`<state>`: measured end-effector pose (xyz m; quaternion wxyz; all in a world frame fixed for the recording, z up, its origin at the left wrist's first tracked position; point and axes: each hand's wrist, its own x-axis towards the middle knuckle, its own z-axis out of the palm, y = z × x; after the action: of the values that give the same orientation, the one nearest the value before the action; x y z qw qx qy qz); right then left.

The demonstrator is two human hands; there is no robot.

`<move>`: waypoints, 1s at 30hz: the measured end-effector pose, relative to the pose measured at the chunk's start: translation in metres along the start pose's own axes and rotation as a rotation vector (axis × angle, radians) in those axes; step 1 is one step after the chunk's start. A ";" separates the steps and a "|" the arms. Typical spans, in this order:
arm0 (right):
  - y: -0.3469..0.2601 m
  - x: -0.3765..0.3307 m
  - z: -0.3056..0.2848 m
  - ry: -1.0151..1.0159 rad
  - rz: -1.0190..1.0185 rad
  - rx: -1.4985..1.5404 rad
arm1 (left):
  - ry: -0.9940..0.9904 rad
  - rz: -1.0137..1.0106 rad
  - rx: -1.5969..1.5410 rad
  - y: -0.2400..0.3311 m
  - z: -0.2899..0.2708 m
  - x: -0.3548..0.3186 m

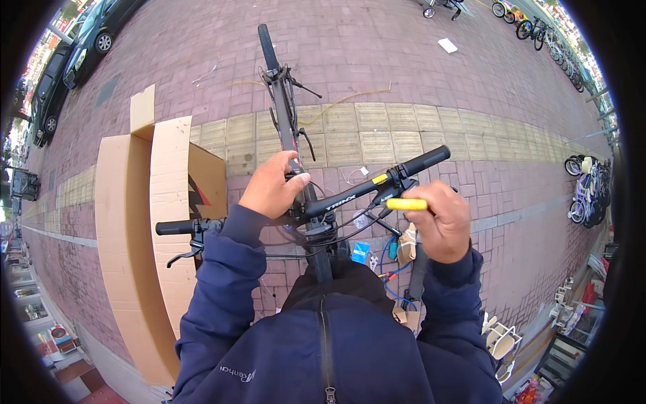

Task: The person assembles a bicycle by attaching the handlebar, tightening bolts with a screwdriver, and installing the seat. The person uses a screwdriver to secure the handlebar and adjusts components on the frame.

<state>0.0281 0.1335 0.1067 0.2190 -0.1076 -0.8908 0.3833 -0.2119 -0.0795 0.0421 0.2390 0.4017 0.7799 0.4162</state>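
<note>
A dark bicycle [286, 128] stands before me, its frame running away toward a narrow black tyre [268, 48] at the far end. Its black handlebar [350, 196] lies crosswise, with a grip at each end and cables looping below. My left hand [274, 186] is closed around the bicycle's frame, just beyond the middle of the bar; some fingers are hidden. Over the right part of the bar, my right hand [441, 220] grips a tool with a thick yellow handle [407, 204]. The rest of that tool is hidden, so I cannot tell its kind.
A tall open cardboard box [124, 236] stands at the left. Below the handlebar lie a small blue box [361, 252], a wrench [374, 262] and blue cables [397, 271]. Several parked bicycles [589, 192] stand at the right. A white sheet [447, 45] lies on the far paving.
</note>
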 end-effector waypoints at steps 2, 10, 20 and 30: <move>0.031 -0.031 -0.026 -0.378 0.067 0.354 | 0.017 -0.245 0.085 -0.017 0.004 0.001; 0.176 -0.082 0.119 -0.261 0.470 0.070 | -0.031 -0.519 -0.230 -0.047 -0.001 0.001; 0.120 0.040 0.207 0.022 -0.087 0.460 | -0.049 -0.632 -0.316 -0.048 -0.006 0.002; 0.116 0.052 0.214 -0.029 -0.263 0.472 | -0.039 -0.609 -0.321 -0.043 -0.006 0.002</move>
<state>-0.1162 0.0952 -0.0925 0.2732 0.0683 -0.7862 0.5501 -0.2354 -0.0949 0.0093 0.4271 0.1157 0.7839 0.4356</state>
